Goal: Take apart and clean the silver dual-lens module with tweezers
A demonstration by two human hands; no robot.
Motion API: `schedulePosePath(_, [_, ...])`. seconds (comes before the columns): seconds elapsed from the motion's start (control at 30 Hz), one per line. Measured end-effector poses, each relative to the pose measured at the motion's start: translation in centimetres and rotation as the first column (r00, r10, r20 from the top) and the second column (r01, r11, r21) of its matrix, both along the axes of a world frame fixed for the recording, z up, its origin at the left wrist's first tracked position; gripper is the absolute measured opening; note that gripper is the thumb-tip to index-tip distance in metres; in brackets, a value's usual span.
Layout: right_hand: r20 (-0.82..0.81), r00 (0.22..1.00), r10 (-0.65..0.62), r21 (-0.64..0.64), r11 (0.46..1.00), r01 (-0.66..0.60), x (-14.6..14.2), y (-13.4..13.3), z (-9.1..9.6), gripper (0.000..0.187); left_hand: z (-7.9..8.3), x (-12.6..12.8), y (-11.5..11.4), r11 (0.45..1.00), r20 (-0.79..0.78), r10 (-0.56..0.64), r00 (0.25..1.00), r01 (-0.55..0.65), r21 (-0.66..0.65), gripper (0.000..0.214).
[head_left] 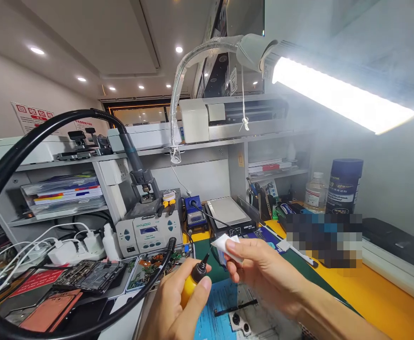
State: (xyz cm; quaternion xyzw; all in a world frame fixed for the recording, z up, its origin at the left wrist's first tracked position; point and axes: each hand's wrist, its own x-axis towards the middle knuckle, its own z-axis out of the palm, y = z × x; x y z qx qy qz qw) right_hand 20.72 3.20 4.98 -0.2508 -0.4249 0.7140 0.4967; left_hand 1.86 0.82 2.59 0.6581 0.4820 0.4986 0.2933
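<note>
My left hand (pixel 174 307) is closed around a small yellow bottle (pixel 189 289) with a black pointed nozzle, which tilts up toward the right. A folded white tissue (pixel 224 243) is pinched between the thumb and fingers of my right hand (pixel 263 264), a little above and to the right of the nozzle and apart from it. Beneath my hands, a phone camera module (pixel 240 324) with dark lenses lies on the work surface. Beside it is a thin black strip (pixel 235 308), near a light blue sheet (pixel 212 309). My fingers hide part of the bottle.
A thick black hose (pixel 26 134) loops across the left side. A grey soldering station (pixel 150 236) stands behind trays of small parts. Phone parts (pixel 89 276) lie at left. A bright lamp (pixel 337 92) hangs overhead; a blue can (pixel 344 186) stands at right.
</note>
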Motion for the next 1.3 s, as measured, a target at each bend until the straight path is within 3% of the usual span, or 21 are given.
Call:
schedulePosePath(0.17, [0.029, 0.999, -0.036, 0.042, 0.999, 0.035, 0.3, 0.1, 0.0, 0.027, 0.9, -0.3, 0.3, 0.985, -0.236, 0.021, 0.972, 0.02, 0.17, 0.026])
schedulePosePath(0.37, [0.069, 0.997, -0.029, 0.032, 0.999, 0.027, 0.5, 0.1, -0.1, 0.029, 0.2, -1.6, 1.5, 0.889, -0.573, 0.189, 0.798, 0.109, 0.446, 0.023])
schedulePosePath(0.63, [0.095, 0.995, -0.042, 0.023, 0.999, 0.04, 0.5, 0.4, -0.7, 0.028, -0.7, -1.9, 1.8, 0.806, -0.626, 0.344, 0.699, 0.122, 0.579, 0.027])
schedulePosePath(0.83, [0.123, 0.991, -0.057, 0.014, 0.998, 0.056, 0.3, 0.6, -0.9, 0.029, -0.3, -1.8, 1.5, 0.771, -0.682, 0.456, 0.572, 0.129, 0.623, 0.028])
schedulePosePath(1.0, [0.16, 0.981, -0.113, 0.032, 0.994, 0.109, 0.1, 0.7, -1.0, 0.03, 0.2, -1.4, 1.1, 0.78, -0.732, 0.486, 0.477, 0.141, 0.61, 0.028])
schedulePosePath(1.1, [0.194, 0.971, -0.14, 0.065, 0.989, 0.13, 0.2, 0.7, -1.2, 0.028, 0.9, -1.1, 0.8, 0.812, -0.785, 0.477, 0.395, 0.144, 0.566, 0.032])
schedulePosePath(1.23, [0.238, 0.961, -0.14, 0.073, 0.989, 0.126, 0.5, 0.9, -1.4, 0.022, 3.2, -0.4, 0.4, 0.889, -0.89, 0.408, 0.204, 0.136, 0.438, 0.034])
schedulePosePath(1.3, [0.249, 0.96, -0.126, 0.046, 0.992, 0.119, 0.6, 1.0, -1.4, 0.018, 4.8, 0.1, 0.3, 0.903, -0.914, 0.38, 0.143, 0.155, 0.4, 0.031])
